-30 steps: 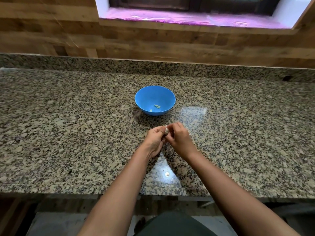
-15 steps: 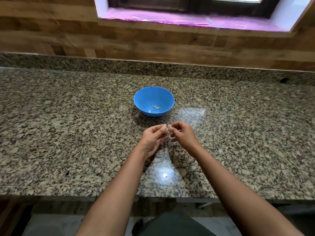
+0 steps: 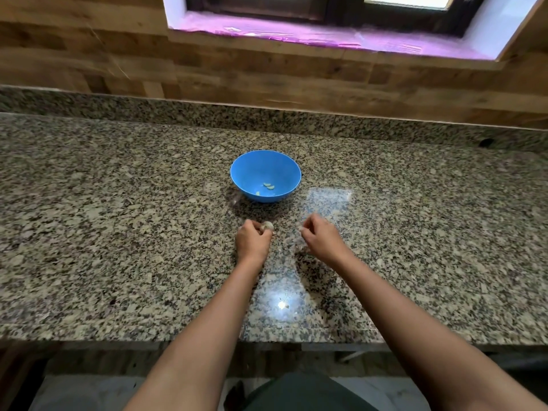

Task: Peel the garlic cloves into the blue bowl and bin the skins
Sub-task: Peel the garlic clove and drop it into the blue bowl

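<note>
A blue bowl [image 3: 252,170] stands on the granite counter with three small peeled garlic cloves [image 3: 268,186] at its bottom. Just in front of it my left hand [image 3: 252,240] pinches a pale garlic clove [image 3: 267,225] at its fingertips. My right hand [image 3: 320,237] is a hand's width to the right, fingers curled together at the tips; whether a bit of skin is pinched there is too blurred to tell. Neither hand touches the bowl.
The speckled granite counter [image 3: 118,232] runs wide to both sides, with a raised granite ledge and wooden wall behind. A window sill covered in pink film [image 3: 326,37] lies above. The counter's front edge [image 3: 178,339] is near my body. No bin is in view.
My hands, joined on the clove before, have pulled apart. The left keeps the clove; the right has moved away to the right.
</note>
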The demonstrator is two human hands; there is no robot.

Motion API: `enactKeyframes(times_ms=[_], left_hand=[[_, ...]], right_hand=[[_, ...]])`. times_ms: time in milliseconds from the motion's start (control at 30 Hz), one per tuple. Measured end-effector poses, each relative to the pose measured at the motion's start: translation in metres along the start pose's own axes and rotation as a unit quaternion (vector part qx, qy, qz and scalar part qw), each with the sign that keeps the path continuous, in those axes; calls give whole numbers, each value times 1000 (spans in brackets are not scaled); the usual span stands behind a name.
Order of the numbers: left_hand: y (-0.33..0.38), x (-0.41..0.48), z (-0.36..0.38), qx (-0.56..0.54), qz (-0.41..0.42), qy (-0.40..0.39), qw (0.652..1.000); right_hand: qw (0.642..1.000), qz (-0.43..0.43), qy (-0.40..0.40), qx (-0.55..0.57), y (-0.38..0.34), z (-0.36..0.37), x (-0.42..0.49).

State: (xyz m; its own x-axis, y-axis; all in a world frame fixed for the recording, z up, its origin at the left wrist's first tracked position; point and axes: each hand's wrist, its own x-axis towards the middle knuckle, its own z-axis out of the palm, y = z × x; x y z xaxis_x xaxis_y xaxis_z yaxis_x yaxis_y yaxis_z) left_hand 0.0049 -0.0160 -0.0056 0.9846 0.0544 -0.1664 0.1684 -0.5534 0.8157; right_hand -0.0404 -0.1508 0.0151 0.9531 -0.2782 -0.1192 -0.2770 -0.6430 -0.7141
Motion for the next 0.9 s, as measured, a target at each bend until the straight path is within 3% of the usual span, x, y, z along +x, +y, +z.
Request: enactKeyframes(times_ms=[67,167,267,367,600,733,900], left_hand=[[-2,0,1,-2,3,0,1000],[-5,-9,2,-14,20,16,1000],[-18,-30,10,3,143,18,990],[-34,-43,20,66,253,-42,964],[-42,-33,25,248,271,-75,927],[-43,-34,24,257,276,-68,924],[-43,-34,25,253,287,-58,922]], right_hand=[[995,-35,-11,-98,5,2,-3],[987,-51,-39,-150,12,6,-6],[986,-54,-36,-154,17,8,-6],[990,-46,-29,-128,16,5,-4],[981,-76,-38,-173,5,4,4],[979,-82,-39,-182,7,6,5],[951,-156,-24,-265,9,11,-3]])
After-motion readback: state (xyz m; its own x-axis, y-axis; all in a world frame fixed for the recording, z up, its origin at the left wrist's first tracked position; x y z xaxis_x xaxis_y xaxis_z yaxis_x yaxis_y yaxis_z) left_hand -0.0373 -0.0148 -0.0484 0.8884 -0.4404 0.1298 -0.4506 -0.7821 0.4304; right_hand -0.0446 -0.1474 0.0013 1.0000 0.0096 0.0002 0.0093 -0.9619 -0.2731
